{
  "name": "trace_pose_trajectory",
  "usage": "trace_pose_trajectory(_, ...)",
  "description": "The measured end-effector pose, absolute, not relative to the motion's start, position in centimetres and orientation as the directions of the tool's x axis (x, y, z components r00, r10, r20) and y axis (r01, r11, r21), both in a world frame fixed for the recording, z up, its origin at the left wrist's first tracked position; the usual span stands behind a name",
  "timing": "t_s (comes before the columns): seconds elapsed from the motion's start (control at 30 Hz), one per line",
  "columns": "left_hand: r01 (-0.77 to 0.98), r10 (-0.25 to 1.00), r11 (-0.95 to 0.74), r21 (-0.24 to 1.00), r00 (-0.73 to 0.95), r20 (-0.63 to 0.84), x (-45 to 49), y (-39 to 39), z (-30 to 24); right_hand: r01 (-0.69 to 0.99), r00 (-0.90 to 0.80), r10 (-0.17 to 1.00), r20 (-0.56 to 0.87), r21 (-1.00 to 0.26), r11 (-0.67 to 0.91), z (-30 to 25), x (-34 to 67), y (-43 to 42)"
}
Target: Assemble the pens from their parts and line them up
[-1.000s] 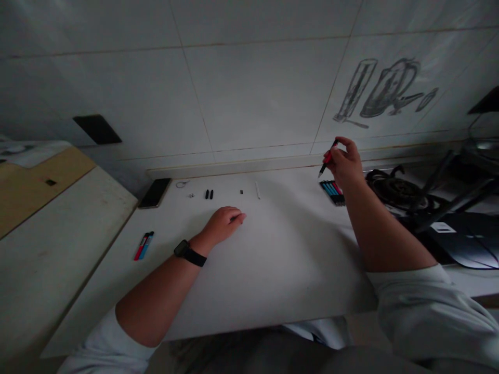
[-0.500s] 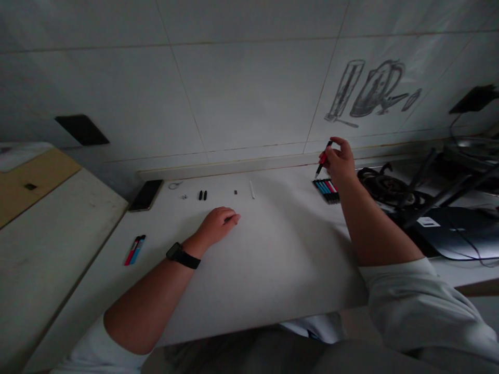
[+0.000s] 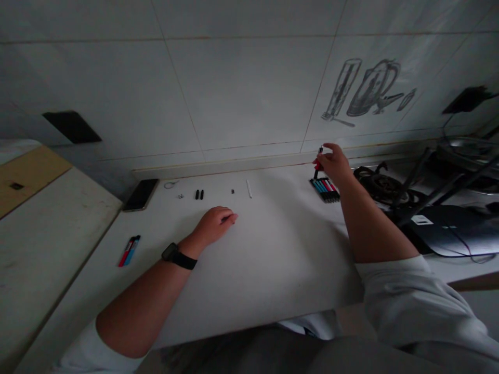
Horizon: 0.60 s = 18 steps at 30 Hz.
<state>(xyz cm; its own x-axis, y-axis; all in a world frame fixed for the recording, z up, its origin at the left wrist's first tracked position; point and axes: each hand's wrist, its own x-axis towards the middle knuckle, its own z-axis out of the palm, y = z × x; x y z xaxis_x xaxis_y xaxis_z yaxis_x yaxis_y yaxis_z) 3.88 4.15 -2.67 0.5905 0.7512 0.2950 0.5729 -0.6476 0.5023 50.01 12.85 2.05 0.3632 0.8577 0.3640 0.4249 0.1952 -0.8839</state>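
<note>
My right hand (image 3: 333, 163) pinches a red and black pen (image 3: 317, 165) between thumb and fingers. The pen is held nearly upright, its dark end low, at the back edge of a row of blue, red and black pens (image 3: 324, 190) on the table. Whether it touches the row, I cannot tell. My left hand (image 3: 215, 224) lies on the table with fingers curled in; anything inside them is hidden. Beyond it are two short black pieces (image 3: 199, 195), a tiny dark piece (image 3: 233, 191) and a thin white stick (image 3: 249, 188).
A phone (image 3: 141, 195) lies at the back left, beside a small ring (image 3: 170, 185) and tiny bits (image 3: 180, 196). Red and blue pens (image 3: 129, 251) lie at the left. A gas burner (image 3: 384, 186) and dark appliance (image 3: 448, 228) occupy the right. A wall (image 3: 249, 93) rises behind.
The pen in my right hand has turned more upright; its pale tip, low before, now shows at the top, dark end down. My left hand stays put while the view shifts slightly.
</note>
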Motion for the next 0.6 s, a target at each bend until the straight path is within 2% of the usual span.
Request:
trace_pose_trajectory(0.1,0.573,0.749,-0.651,0.498,0.593,0.296,3.8,4.3,-2.9,0.528,0.312,0.935,0.167,-0.849,-0.025,1.7,50.4,12.7)
trace_pose_trajectory(0.17,0.576,0.749,-0.65,0.496,0.594,0.293,3.9,4.3,-2.9,0.676,0.266,0.962,0.066,-0.724,-0.137,1.5,50.6,12.7)
trace_pose_trajectory(0.23,0.581,0.752,-0.647,0.494,0.594,0.287,3.9,4.3,-2.8,0.817,0.239,0.971,0.019,-0.544,-0.191,1.2,50.7,12.7)
trace_pose_trajectory(0.33,0.577,0.749,-0.647,0.498,0.603,0.275,4.0,4.2,-2.7,0.93,0.228,0.974,-0.015,-0.291,-0.223,0.9,50.8,12.8)
trace_pose_trajectory(0.4,0.574,0.748,-0.647,0.501,0.605,0.274,4.0,4.2,-2.6,0.962,0.207,0.978,-0.022,-0.177,-0.208,0.6,50.8,13.0)
trace_pose_trajectory(0.5,0.572,0.747,-0.649,0.502,0.604,0.277,4.0,4.1,-2.5,0.979,0.178,0.984,-0.005,-0.097,-0.178,0.2,50.9,13.0)
trace_pose_trajectory(0.6,0.569,0.745,-0.65,0.504,0.607,0.275,4.1,4.1,-2.4,0.98,0.181,0.983,0.011,-0.083,-0.179,0.0,50.7,12.9)
